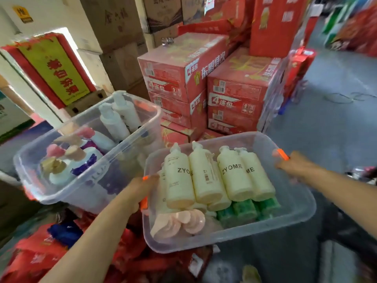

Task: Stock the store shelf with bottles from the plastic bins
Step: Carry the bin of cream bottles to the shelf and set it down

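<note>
Two hands (140,193) (293,163) grip bin (295,209) | cream bottles (206,176) inside

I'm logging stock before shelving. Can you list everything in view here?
Held bin: one, clear, centre-right.
Cream bottles: at least four, lying in the held bin.
Green bottles: several, beneath the cream ones.
Pink items: a few, held bin's near end.
Second bin: one, clear, left.
White pump bottles: two, second bin's far end.
Red cartons: stacked behind.
Left hand: grips bin's left rim.
Right hand: grips right rim.
</note>
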Tool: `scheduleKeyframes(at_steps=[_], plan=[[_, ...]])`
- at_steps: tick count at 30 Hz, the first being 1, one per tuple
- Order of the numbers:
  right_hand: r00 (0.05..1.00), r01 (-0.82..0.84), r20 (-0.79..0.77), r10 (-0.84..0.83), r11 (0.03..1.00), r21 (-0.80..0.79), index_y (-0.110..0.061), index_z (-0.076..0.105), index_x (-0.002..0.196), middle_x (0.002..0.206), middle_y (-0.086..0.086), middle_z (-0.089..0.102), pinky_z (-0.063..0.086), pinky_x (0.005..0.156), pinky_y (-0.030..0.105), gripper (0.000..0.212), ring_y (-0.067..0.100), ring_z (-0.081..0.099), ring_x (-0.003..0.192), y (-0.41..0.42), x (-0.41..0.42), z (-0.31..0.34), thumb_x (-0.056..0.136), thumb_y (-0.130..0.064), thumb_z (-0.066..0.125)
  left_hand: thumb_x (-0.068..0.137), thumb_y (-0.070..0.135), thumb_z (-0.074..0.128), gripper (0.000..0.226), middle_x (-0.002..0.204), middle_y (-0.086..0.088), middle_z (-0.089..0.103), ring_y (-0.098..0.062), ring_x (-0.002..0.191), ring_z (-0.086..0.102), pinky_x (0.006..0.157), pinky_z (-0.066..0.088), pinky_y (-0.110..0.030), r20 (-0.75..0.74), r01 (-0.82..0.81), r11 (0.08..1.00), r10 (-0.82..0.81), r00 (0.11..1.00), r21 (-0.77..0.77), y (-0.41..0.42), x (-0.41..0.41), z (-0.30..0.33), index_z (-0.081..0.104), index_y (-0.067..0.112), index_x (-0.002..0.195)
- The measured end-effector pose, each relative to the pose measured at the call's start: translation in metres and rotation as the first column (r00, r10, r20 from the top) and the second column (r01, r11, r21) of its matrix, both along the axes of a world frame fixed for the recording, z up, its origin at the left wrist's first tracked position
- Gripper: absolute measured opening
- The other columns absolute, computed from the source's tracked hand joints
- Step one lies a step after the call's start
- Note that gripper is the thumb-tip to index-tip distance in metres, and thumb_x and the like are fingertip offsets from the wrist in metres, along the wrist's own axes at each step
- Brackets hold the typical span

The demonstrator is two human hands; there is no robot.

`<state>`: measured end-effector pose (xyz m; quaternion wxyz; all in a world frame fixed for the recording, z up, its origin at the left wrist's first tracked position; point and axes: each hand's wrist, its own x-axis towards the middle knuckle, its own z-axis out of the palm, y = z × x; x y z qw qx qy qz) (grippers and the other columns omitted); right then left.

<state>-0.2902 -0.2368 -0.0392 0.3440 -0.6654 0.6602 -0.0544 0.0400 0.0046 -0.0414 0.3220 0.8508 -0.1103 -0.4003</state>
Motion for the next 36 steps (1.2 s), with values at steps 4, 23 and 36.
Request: scheduleKeyframes(at_steps=[4,23,36], plan=[[0.983,0.171,0.062,-0.172,0.985,0.024,-0.005,0.057,0.085,0.083,0.018,0.058,0.049,0.050,0.032,0.020,0.033,0.058,0.070,0.040,-0.040,-0.018,0.083,-0.018,0.073,0.087,0.044,0.062,0.052,0.108,-0.015,0.066,-0.032,0.095,0.065,0.089,0.055,-0.046,0.016,0.134,0.991,-0.134,0.991,-0.021,0.003,-0.006,-0.001,0.058,0.003,0.120],[0.700,0.690,0.164,-0.694,0.718,0.091,-0.006,0.057,0.121,0.110,0.018,0.062,0.046,0.046,0.027,0.061,0.027,0.063,0.078,0.360,-0.191,-0.042,0.080,-0.050,0.071,0.093,0.034,0.059,0.059,0.108,-0.017,0.060,-0.025,0.077,0.061,0.055,0.047,-0.028,0.015,0.619,0.786,-0.619,0.785,-0.001,0.107,-0.112,-0.009,0.046,-0.009,0.130],[0.236,0.955,-0.011,-0.972,0.230,0.187,-0.010,0.056,0.106,0.097,0.013,0.059,0.058,0.066,0.043,0.045,0.031,0.060,0.076,0.642,-0.181,-0.053,0.082,-0.046,0.071,0.091,0.046,0.058,0.049,0.085,-0.008,0.067,-0.022,0.071,0.065,0.052,0.047,-0.025,-0.123,0.925,0.351,-0.921,0.369,0.145,0.171,-0.191,-0.067,0.060,0.003,0.113]])
